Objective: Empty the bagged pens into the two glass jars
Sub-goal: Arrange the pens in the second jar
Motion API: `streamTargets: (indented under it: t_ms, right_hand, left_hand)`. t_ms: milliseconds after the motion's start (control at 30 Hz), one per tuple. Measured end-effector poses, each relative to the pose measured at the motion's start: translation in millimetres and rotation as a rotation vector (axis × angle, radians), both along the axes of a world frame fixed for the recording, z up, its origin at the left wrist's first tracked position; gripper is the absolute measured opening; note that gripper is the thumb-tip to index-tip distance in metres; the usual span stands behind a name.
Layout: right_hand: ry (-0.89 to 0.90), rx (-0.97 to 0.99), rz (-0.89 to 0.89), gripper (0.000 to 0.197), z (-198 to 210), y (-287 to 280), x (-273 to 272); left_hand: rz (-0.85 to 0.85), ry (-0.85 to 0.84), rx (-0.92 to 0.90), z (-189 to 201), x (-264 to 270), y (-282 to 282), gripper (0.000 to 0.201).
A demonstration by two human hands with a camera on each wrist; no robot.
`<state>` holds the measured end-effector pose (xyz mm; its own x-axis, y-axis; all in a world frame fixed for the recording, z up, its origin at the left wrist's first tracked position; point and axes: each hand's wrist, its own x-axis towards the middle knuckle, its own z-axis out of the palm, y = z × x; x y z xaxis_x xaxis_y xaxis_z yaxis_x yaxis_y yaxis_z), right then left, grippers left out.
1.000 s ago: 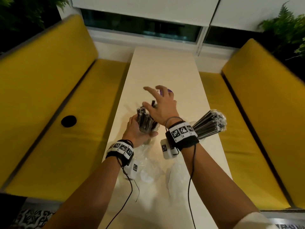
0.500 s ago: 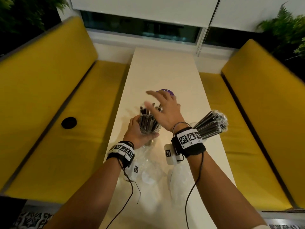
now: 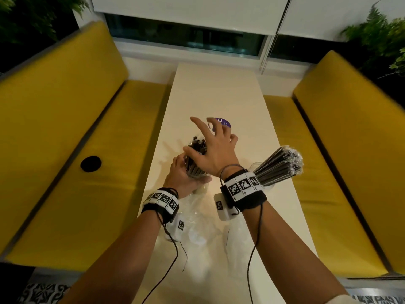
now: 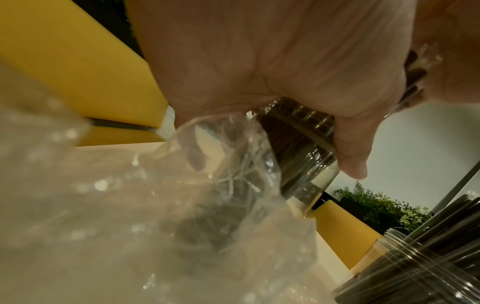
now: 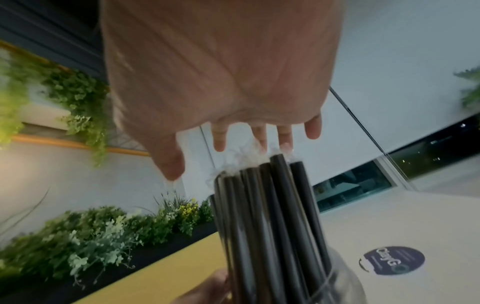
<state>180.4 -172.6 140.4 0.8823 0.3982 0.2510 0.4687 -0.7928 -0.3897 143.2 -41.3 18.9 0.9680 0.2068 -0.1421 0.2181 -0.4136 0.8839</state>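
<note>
My left hand grips a glass jar near its neck on the cream table; the jar is packed with dark pens. My right hand hovers open, fingers spread, just over the pen tops, which still carry crinkled clear film. I cannot tell whether the fingertips touch the film. A second jar, to the right behind my right wrist, holds a slanting bundle of pens still wrapped in plastic, also seen in the second jar.
Crumpled clear bags lie on the table between my forearms, and one bag is right under the left wrist. A round purple sticker sits just beyond the hands. Yellow benches flank the narrow table.
My right hand has stayed above the pens, shifting slightly and spreading its fingers further forward. The left hand keeps the same grip on the jar.
</note>
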Motion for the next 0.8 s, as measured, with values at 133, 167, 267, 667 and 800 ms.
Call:
streamTargets:
  t_ms: [133, 167, 267, 667, 800]
  right_hand:
    - [0.045, -0.007, 0.162, 0.039, -2.2, 15.0, 17.4]
    - [0.043, 0.03, 0.191, 0.024, -4.4, 16.7, 18.9]
    - [-0.068, 0.271, 0.065, 0.018, -9.8, 11.2, 19.9]
    - [0.038, 0.194, -0.088, 0.067, -7.7, -2.5, -2.0]
    - [0.153, 0.142, -0.092, 0.091, -12.3, 9.6, -9.1]
  left_hand:
    - [0.008, 0.022, -0.007, 1.9, 0.7, -0.3, 0.13]
    - [0.003, 0.032, -0.005, 4.1, -0.4, -0.7, 0.13]
    - [-0.003, 0.033, -0.005, 4.1, -0.9, 0.0, 0.129]
    - [0.015, 0.05, 0.016, 5.0, -1.2, -2.1, 0.13]
    - [0.015, 0.008, 0.065, 7.0, -5.4, -2.3, 0.124]
